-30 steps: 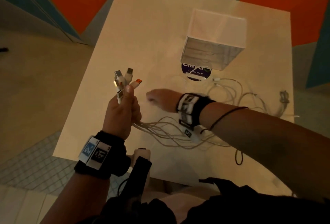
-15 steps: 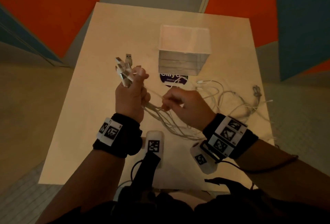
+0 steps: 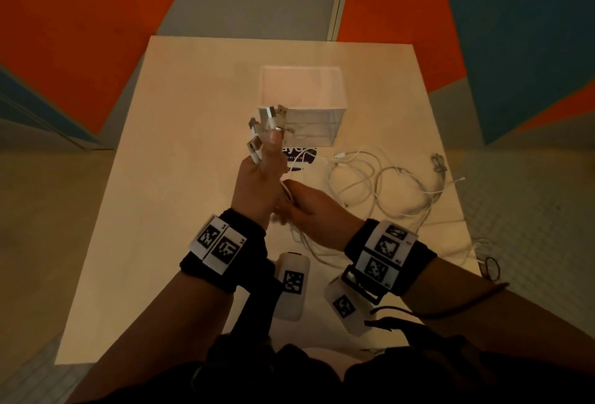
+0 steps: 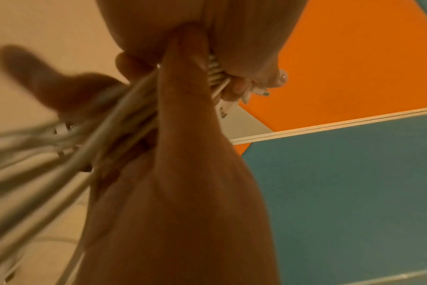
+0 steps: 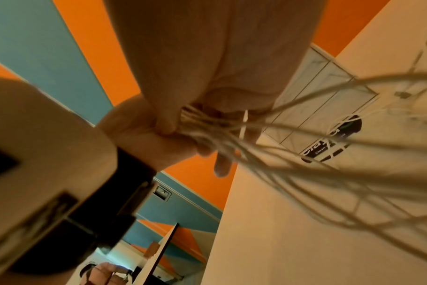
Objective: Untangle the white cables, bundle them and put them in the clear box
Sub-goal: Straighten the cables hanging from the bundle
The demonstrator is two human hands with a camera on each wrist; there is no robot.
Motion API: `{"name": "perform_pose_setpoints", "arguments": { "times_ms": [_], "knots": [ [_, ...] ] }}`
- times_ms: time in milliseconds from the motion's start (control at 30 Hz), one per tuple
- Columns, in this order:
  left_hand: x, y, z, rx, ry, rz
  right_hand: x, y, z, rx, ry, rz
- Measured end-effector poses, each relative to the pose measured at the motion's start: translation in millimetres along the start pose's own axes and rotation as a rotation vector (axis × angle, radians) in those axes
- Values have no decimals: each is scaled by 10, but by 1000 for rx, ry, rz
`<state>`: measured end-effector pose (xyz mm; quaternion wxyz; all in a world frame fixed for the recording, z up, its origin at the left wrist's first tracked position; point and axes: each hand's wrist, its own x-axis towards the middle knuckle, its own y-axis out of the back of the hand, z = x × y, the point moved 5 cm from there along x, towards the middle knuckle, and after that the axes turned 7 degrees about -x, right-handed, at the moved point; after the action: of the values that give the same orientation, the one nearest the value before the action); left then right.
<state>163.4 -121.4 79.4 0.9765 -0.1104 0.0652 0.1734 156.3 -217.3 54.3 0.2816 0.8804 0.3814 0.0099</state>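
White cables (image 3: pixel 380 184): several, plug ends gathered upright in the left hand (image 3: pixel 257 184), which is clenched round them with the thumb laid along the plugs (image 3: pixel 269 118). The strands run down out of that fist, then trail away to the right in loose loops over the table (image 3: pixel 180 178). Long axis of the held part: near vertical; the slack lies flat, to the right of the clear box and nearer the person.

Right hand (image 3: pixel 309 210): directly below and touching the left, fingers curled round the same strands just under the fist. It is the hand nearer the slack, so my guess is it draws the strands through or starts winding them.

Clear box (image 3: pixel 302 104): stands just beyond the raised plugs, apparently open-topped. Nothing bundled in it that I can make out.

Dark round label (image 3: pixel 301 157): on the table in front of the box, with a cable end (image 3: pixel 338 155) just to its right.

Grey cable piece (image 3: pixel 438 163): far right of the box, near the table edge.

Room: orange, teal and grey wall panels behind the box; pale floor either side.
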Motion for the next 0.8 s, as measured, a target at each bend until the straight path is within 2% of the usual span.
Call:
{"name": "perform_pose_setpoints", "arguments": {
  "times_ms": [100,167,233,333,400,600,700,800],
  "knots": [
    [34,-19,-44,-109,80,-86,-19,-40,4,-26,49,61],
    [44,-36,-108,-164,184,-222,-24,-46,49,25,46,86],
    [18,-45,-153,-195,244,-369,-25,-46,90,183,12,81],
    [-6,25,-200,-278,264,-529,-30,-15,99,388,-18,41],
    [-31,48,-176,-294,227,-575,-34,17,89,443,-33,11],
    [-41,19,-147,-247,132,-420,11,33,66,396,-76,14],
    [-51,20,-209,-349,145,-338,10,39,101,253,-101,1],
    [-17,63,-247,-502,172,-250,-37,172,133,-50,-90,10]
  ]
}}
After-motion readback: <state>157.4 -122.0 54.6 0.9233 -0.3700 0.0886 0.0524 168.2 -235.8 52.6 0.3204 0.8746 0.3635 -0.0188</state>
